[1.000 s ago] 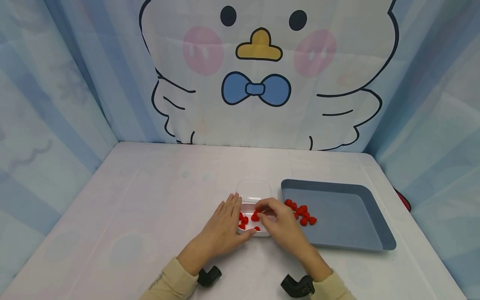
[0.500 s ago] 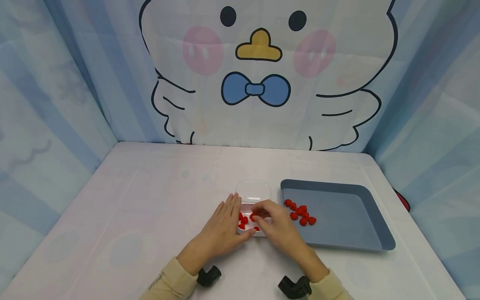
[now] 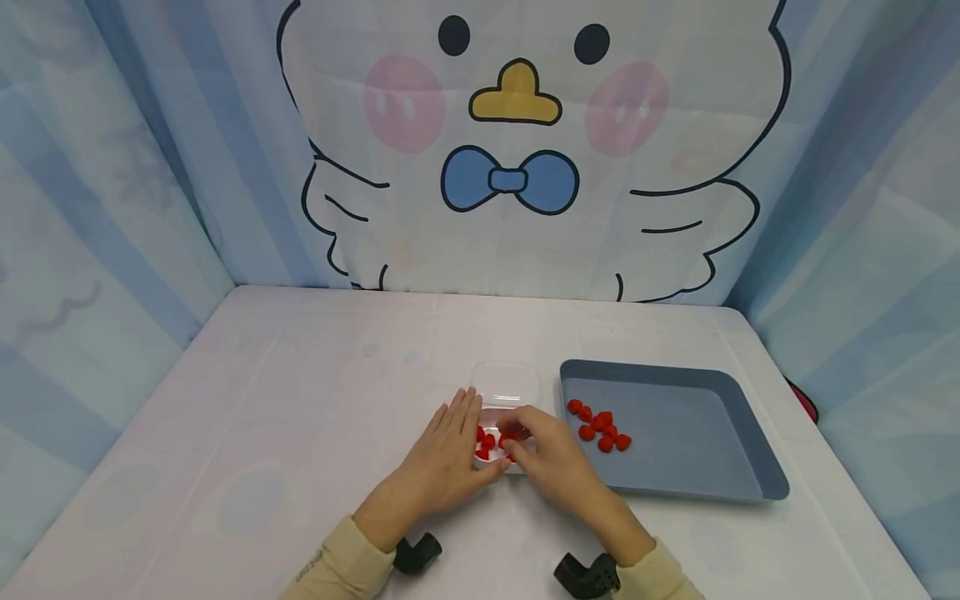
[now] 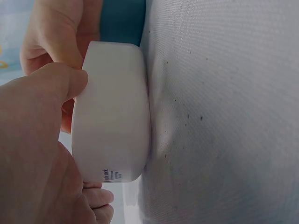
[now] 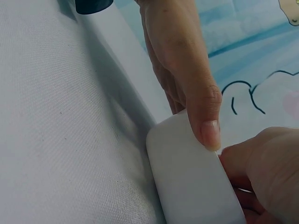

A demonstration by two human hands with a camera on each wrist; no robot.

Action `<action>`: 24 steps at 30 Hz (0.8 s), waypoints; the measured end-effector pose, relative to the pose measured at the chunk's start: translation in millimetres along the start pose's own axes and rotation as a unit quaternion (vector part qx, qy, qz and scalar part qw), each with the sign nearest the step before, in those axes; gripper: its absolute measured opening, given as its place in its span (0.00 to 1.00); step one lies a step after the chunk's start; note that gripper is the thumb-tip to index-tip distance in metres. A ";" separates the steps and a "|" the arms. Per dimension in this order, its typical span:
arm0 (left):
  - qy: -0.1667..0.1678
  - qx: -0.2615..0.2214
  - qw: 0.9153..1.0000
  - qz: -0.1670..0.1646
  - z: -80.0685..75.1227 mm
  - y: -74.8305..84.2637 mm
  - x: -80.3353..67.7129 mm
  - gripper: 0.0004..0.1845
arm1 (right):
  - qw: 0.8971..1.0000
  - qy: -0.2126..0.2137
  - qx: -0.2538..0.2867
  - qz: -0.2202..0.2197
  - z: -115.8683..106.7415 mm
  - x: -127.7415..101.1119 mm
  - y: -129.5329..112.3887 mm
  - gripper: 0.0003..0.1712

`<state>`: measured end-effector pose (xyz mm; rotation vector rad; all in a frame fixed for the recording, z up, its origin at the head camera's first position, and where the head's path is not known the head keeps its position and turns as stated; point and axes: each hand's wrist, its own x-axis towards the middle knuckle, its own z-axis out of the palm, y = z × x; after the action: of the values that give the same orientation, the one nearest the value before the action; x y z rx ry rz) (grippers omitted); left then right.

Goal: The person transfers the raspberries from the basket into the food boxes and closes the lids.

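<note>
A small white container stands on the table, its clear lid hinged back on the far side. Several small red lumps lie inside it. My left hand rests along its left side with fingers straight, the thumb touching the near rim. Over the container's right half, my right hand has its fingers curled in and pinches one red lump between thumb and fingertips, partly covered by them. In the left wrist view the container's wall carries small dark print.
A blue-grey tray stands right of the container, with several more red lumps grouped at its left side. The white table is bounded by printed curtains at the back and sides. Black wrist mounts sit on both wrists.
My right hand has shifted slightly left and toward me inside the container, the red lump moving with its fingertips. The left hand stays in place.
</note>
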<state>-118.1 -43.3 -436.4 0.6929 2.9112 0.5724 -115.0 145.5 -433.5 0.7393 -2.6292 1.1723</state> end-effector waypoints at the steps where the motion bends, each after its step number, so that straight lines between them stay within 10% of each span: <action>1: 0.000 0.002 1.000 0.000 0.1 -0.1 -0.2 0.52 | 1.000 -0.002 0.002 0.000 -0.1 0.0 -0.1 0.15; 24: -0.008 0.013 1.000 -0.007 -0.9 0.7 -0.6 0.53 | 0.996 0.074 0.014 0.041 -26.6 0.6 4.8 0.13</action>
<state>-117.4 -43.3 -435.3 0.6753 2.9110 0.5266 -119.1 167.6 -418.4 0.5315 -2.5478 1.2366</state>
